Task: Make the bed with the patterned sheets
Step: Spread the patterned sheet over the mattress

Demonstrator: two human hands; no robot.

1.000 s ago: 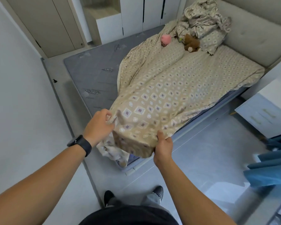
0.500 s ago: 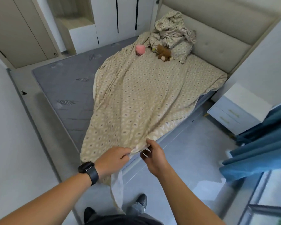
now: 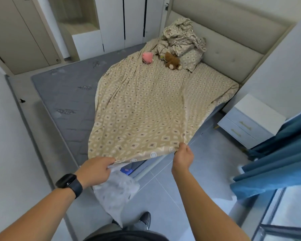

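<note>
A beige patterned sheet point(image 3: 146, 108) lies across the right half of the grey mattress point(image 3: 64, 94), stretched from the headboard end toward me. My left hand point(image 3: 96, 170) grips its near edge, with a pale corner of the sheet hanging below the hand. My right hand point(image 3: 183, 158) pinches the same edge farther right, holding it lifted off the bed's foot. A crumpled pile of matching bedding point(image 3: 182, 40) sits at the head of the bed.
A pink plush toy point(image 3: 147, 57) and a brown teddy bear point(image 3: 172, 60) lie on the sheet near the bedding pile. A white nightstand point(image 3: 250, 120) stands right of the bed, blue curtains point(image 3: 276, 164) beyond it. Wardrobes line the far wall.
My hands have moved apart along the sheet's near edge and lifted it, spreading the fabric wider. The view has shifted back and to the right.
</note>
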